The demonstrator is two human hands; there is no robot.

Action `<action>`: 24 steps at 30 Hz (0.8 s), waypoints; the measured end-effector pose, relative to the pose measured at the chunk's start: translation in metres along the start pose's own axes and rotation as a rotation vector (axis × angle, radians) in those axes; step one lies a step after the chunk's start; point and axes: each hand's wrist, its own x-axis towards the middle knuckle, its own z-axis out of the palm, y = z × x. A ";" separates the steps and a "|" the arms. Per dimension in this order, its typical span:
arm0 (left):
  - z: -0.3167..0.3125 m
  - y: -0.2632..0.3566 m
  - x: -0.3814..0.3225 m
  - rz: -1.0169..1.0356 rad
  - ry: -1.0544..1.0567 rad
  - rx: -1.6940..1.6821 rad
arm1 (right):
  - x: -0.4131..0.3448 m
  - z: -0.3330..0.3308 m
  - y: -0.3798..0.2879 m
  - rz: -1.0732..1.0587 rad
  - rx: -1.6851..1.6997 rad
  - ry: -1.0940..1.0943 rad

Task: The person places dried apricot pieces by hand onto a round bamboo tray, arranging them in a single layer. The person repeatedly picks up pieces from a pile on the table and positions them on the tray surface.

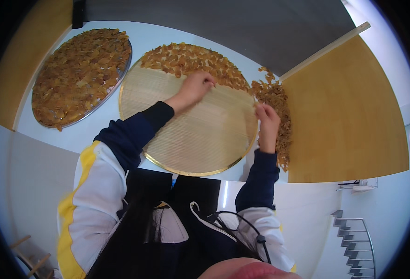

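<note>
A round, ribbed tray with a gold rim (pixel 120 101) lies on the white table. Amber-brown, flake-like pieces (pixel 187 57) cover its far part in overlapping rows, and the near part shows bare ribs. My left hand (pixel 197 86) is over the tray at the near border of these pieces, thumb and fingertips together; whether a piece is between them I cannot tell. My right hand (pixel 268 120) is just past the tray's right rim, beside a heap of loose brown flakes (pixel 283 115), its fingertips pinched on a small, blurred flake.
To the left, a second round tray with a metal rim (pixel 97 108) is covered with similar flakes. Wooden panels stand at the left (pixel 23 59) and right (pixel 344 115) of the white table (pixel 152 31). A dark grey panel (pixel 219 28) runs along its far side.
</note>
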 end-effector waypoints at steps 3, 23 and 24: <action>-0.032 -0.009 -0.012 -0.165 0.109 0.010 | 0.019 0.072 -0.009 -0.096 -0.089 -0.259; -0.041 -0.010 -0.027 -0.015 0.251 0.343 | 0.027 0.185 0.003 -0.049 -0.485 -0.080; -0.042 -0.010 -0.027 -0.043 0.225 0.371 | 0.027 0.184 0.003 -0.052 -0.488 -0.084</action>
